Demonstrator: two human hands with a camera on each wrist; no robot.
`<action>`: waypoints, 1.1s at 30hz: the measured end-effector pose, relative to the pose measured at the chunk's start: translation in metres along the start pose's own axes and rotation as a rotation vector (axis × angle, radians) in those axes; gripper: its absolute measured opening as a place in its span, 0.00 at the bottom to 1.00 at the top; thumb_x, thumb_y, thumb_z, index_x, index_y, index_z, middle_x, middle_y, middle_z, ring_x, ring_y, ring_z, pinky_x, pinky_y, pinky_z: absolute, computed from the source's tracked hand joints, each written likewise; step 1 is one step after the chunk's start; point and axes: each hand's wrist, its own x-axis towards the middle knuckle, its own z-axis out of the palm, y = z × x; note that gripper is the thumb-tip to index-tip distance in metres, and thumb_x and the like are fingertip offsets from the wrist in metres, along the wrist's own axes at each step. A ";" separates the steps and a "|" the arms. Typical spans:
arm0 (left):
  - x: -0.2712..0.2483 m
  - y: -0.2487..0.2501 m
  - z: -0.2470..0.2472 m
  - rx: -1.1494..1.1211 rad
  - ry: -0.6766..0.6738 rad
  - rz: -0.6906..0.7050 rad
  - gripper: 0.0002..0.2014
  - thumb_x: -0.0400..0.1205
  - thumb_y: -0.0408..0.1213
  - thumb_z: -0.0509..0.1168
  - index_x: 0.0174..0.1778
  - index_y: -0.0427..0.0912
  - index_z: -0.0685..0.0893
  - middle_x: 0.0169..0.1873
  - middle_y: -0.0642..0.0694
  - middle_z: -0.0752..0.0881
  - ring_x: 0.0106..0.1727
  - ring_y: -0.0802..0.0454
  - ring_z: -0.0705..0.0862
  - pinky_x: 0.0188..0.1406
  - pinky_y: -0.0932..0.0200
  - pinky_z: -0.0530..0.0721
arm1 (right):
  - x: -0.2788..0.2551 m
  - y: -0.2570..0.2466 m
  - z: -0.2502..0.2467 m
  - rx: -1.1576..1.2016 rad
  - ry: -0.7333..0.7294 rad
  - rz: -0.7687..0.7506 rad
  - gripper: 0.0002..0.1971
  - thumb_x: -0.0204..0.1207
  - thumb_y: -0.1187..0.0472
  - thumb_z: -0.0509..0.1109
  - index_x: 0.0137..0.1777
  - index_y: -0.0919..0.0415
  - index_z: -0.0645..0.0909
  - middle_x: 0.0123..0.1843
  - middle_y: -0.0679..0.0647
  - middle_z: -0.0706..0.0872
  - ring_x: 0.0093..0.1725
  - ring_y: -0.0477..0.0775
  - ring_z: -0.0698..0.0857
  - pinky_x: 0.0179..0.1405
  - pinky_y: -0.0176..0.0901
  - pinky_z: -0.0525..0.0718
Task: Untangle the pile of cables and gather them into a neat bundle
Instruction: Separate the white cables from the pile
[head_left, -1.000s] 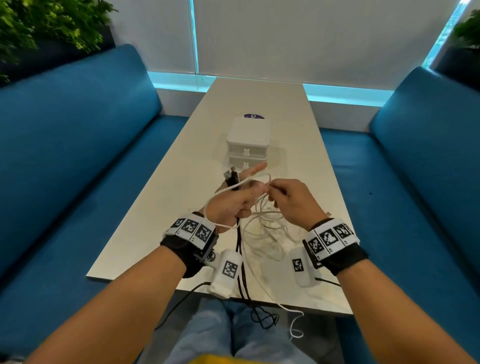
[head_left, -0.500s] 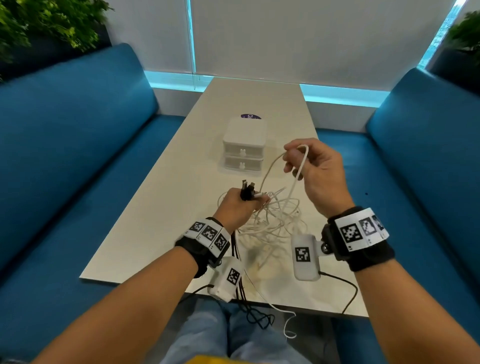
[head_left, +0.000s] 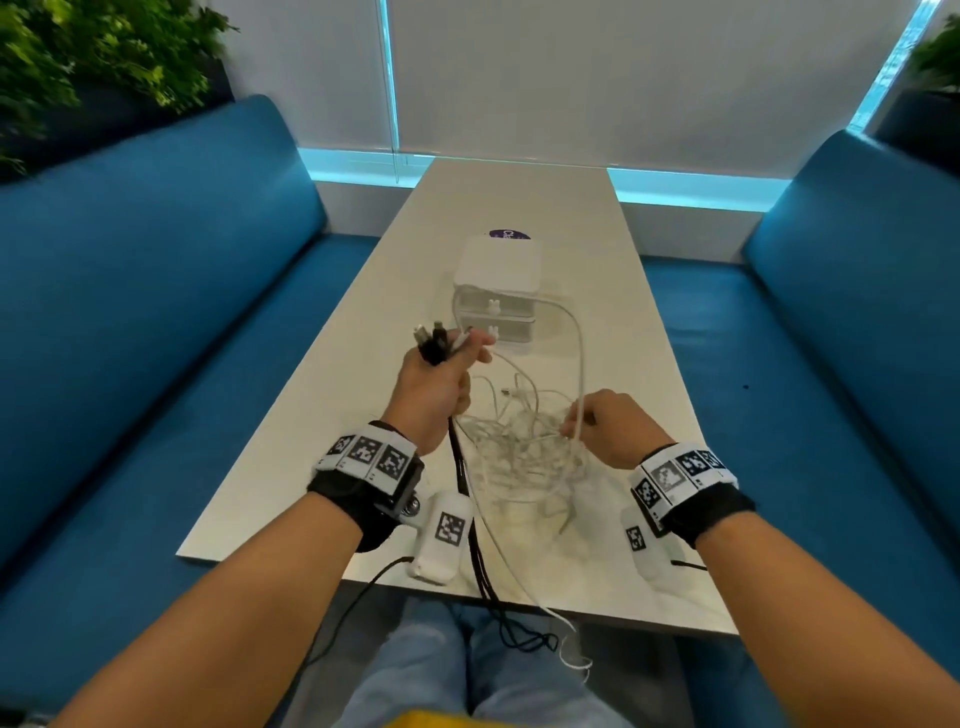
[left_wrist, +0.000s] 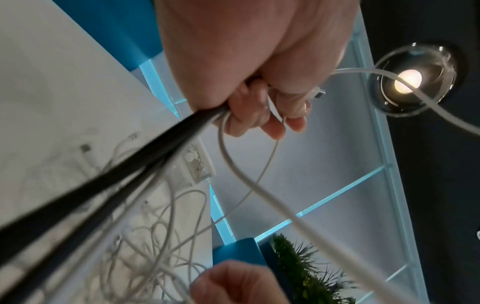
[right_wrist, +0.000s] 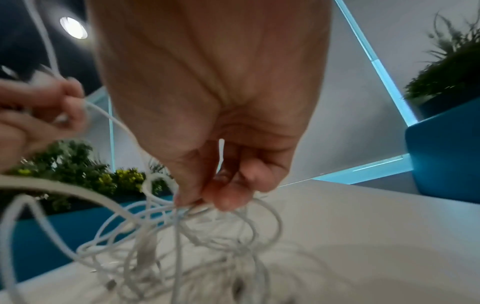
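Right hand (head_left: 613, 428) drops from its raised pull, now pinching strands in the white tangle (head_left: 519, 457); left hand (head_left: 436, 384) grips the freed plug ends (head_left: 436, 340). Next cable starting.

a long pale counter (head_left: 363, 395) runs away from the person between two blue benches (head_left: 156, 322). on it, near the front edge, lies a loose tangle of white cables (head_left: 519, 457), with black cables (head_left: 470, 540) crossing the near edge and hanging off it. farther back stands a small white drawer box (head_left: 496, 286), and just behind that lies a round purple sticker (head_left: 509, 235).
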 end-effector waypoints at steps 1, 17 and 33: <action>0.001 0.005 -0.002 -0.009 -0.012 0.011 0.11 0.86 0.35 0.61 0.42 0.44 0.87 0.33 0.52 0.83 0.19 0.59 0.60 0.17 0.66 0.56 | 0.001 0.004 0.000 -0.006 0.013 0.042 0.06 0.77 0.58 0.71 0.42 0.58 0.88 0.39 0.51 0.87 0.44 0.52 0.85 0.43 0.40 0.78; -0.005 -0.010 0.007 0.340 -0.261 0.083 0.17 0.78 0.27 0.71 0.63 0.38 0.83 0.28 0.59 0.81 0.23 0.64 0.74 0.25 0.69 0.72 | -0.009 -0.058 -0.039 0.439 0.153 -0.281 0.11 0.84 0.65 0.61 0.47 0.62 0.86 0.36 0.52 0.85 0.28 0.47 0.81 0.31 0.32 0.76; -0.007 -0.011 0.019 0.094 -0.228 -0.160 0.11 0.79 0.22 0.65 0.45 0.44 0.84 0.27 0.50 0.75 0.18 0.59 0.61 0.16 0.66 0.57 | -0.055 -0.026 -0.047 0.329 -0.198 -0.229 0.27 0.76 0.78 0.55 0.45 0.48 0.89 0.54 0.48 0.90 0.56 0.46 0.86 0.48 0.31 0.80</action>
